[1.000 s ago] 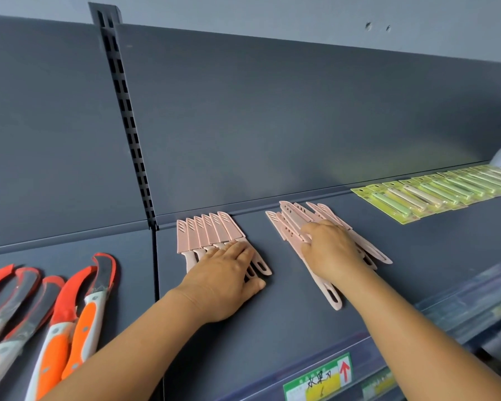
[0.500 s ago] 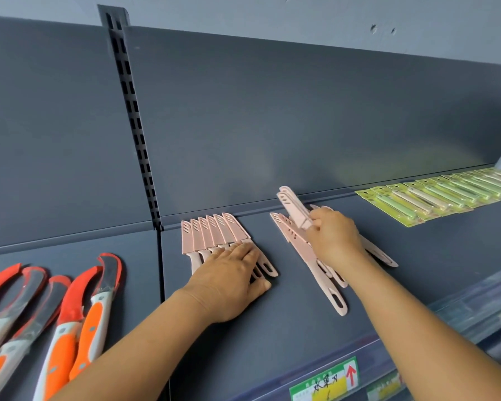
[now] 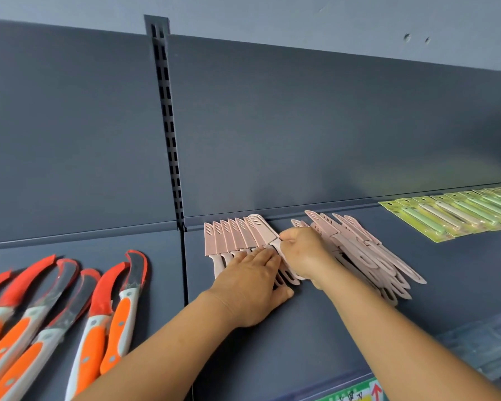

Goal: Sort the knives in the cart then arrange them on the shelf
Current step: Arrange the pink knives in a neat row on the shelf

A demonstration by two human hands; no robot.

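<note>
Several pink sheathed knives form a neat overlapping row (image 3: 229, 237) on the dark grey shelf (image 3: 315, 322). My left hand (image 3: 249, 287) lies flat with straight fingers on their handles. My right hand (image 3: 304, 253) pinches one pink knife (image 3: 265, 231) by its handle and holds it at the right end of that row, its sheath overlapping the last knife. To the right lies a loose pile of pink knives (image 3: 365, 253), partly hidden behind my right hand.
Orange-handled curved knives (image 3: 78, 311) lie side by side on the left shelf section. Green carded peelers (image 3: 457, 212) run along the back right. A slotted upright (image 3: 168, 128) divides the back panel. A price label (image 3: 356, 393) sits on the front rail.
My right hand lifted one pink knife out of the loose pile and carried it left to the end of the neat row. My left hand stayed on the row's handles.
</note>
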